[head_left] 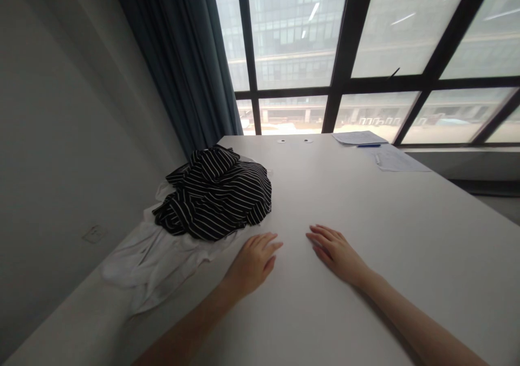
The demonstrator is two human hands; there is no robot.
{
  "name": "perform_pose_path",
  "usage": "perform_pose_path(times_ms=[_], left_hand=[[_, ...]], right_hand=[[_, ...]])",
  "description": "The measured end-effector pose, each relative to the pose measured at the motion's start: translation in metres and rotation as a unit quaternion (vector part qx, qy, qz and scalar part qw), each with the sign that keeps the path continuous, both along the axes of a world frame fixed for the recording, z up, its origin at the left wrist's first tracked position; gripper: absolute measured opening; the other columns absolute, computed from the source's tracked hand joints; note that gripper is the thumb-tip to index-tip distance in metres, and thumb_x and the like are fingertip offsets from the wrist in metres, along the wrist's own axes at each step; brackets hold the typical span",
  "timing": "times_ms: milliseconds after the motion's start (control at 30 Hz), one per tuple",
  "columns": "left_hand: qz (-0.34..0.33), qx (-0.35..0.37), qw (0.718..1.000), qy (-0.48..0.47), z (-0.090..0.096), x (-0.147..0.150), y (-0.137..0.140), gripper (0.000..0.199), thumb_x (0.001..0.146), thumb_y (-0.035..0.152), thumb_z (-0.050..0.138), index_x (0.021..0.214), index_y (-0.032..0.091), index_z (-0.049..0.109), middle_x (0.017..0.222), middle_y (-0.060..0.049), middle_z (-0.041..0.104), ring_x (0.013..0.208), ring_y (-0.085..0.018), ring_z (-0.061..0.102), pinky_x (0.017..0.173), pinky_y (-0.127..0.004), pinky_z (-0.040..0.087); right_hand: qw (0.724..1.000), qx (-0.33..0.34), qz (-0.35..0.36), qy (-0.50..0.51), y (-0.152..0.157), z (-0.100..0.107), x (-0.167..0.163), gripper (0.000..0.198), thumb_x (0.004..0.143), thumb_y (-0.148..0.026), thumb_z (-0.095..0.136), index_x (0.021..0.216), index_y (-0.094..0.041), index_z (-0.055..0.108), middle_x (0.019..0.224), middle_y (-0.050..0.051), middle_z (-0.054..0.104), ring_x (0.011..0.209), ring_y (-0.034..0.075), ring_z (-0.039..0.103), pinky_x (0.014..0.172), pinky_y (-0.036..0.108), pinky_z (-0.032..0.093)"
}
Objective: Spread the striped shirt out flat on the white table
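My left hand (254, 263) is over the white table (349, 193), just in front of a heap of clothes, with its fingers loosely apart and nothing in them. My right hand (335, 252) rests on or just above the tabletop, fingers spread and holding nothing. A crumpled black garment with thin white stripes (227, 193) lies on top of the heap at the left. Beneath it spreads a white garment (162, 263), reaching toward my left forearm. Whether my left hand touches the white cloth, I cannot tell.
Papers (400, 159) lie at the far right of the table, with a blue pen (369, 145) beside them. Two small round fittings sit near the far edge. A wall (81, 138) and a dark blue curtain (182, 57) border the left; large windows (296, 36) stand behind.
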State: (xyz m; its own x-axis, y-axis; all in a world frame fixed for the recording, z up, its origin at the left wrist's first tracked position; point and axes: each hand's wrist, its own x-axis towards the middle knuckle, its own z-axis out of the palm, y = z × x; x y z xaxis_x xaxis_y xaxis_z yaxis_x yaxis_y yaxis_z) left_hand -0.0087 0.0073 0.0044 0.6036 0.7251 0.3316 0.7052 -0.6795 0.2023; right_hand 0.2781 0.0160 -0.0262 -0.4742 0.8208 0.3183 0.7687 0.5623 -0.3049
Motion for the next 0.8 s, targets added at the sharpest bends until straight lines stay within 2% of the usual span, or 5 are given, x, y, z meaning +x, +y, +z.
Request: perform_pose_path(times_ms=[67, 167, 300, 500, 800], left_hand=[[0.051, 0.052, 0.997, 0.004, 0.014, -0.010, 0.009, 0.038, 0.087, 0.011, 0.046, 0.122, 0.023, 0.054, 0.131, -0.008, 0.055, 0.125, -0.023, 0.047, 0.106, -0.045, 0.036], [0.186, 0.130, 0.974, 0.026, 0.030, -0.033, 0.026, 0.036, 0.089, 0.020, 0.050, 0.125, 0.016, 0.051, 0.137, -0.016, 0.048, 0.133, -0.032, 0.037, 0.108, -0.053, 0.029], [0.283, 0.155, 0.945, 0.050, 0.032, -0.062, 0.042, 0.035, 0.089, 0.024, 0.053, 0.121, 0.009, 0.050, 0.140, -0.025, 0.040, 0.135, -0.039, 0.032, 0.107, -0.059, 0.025], [0.258, 0.169, 0.950, 0.042, 0.024, -0.072, 0.047, 0.015, 0.094, 0.020, 0.043, 0.100, 0.017, 0.056, 0.126, -0.016, 0.054, 0.126, -0.033, 0.044, 0.100, -0.052, 0.037], [0.135, 0.116, 0.971, -0.162, 0.044, -0.036, 0.021, 0.014, 0.097, 0.025, 0.040, 0.087, 0.021, 0.048, 0.105, -0.008, 0.065, 0.118, -0.025, 0.055, 0.096, -0.043, 0.046]], right_hand=[[1.000, -0.002, 0.000, -0.002, 0.000, 0.001, -0.001, 0.037, 0.096, -0.031, 0.041, 0.129, -0.025, 0.056, 0.138, 0.009, 0.053, 0.129, 0.024, 0.045, 0.104, 0.045, 0.040], [1.000, -0.006, -0.001, -0.008, -0.001, 0.002, -0.002, 0.037, 0.096, -0.031, 0.041, 0.129, -0.024, 0.056, 0.138, 0.008, 0.053, 0.130, 0.024, 0.044, 0.104, 0.045, 0.039], [1.000, -0.011, -0.003, -0.010, -0.002, 0.005, -0.002, 0.037, 0.096, -0.030, 0.040, 0.129, -0.023, 0.055, 0.139, 0.008, 0.052, 0.130, 0.024, 0.044, 0.105, 0.045, 0.039], [1.000, -0.011, -0.004, -0.015, -0.002, 0.003, -0.003, 0.037, 0.096, -0.031, 0.040, 0.129, -0.024, 0.055, 0.139, 0.008, 0.052, 0.130, 0.024, 0.044, 0.104, 0.045, 0.039], [1.000, -0.013, -0.003, -0.019, -0.002, 0.002, -0.004, 0.037, 0.096, -0.030, 0.041, 0.129, -0.022, 0.055, 0.139, 0.009, 0.052, 0.130, 0.024, 0.043, 0.105, 0.045, 0.038]])
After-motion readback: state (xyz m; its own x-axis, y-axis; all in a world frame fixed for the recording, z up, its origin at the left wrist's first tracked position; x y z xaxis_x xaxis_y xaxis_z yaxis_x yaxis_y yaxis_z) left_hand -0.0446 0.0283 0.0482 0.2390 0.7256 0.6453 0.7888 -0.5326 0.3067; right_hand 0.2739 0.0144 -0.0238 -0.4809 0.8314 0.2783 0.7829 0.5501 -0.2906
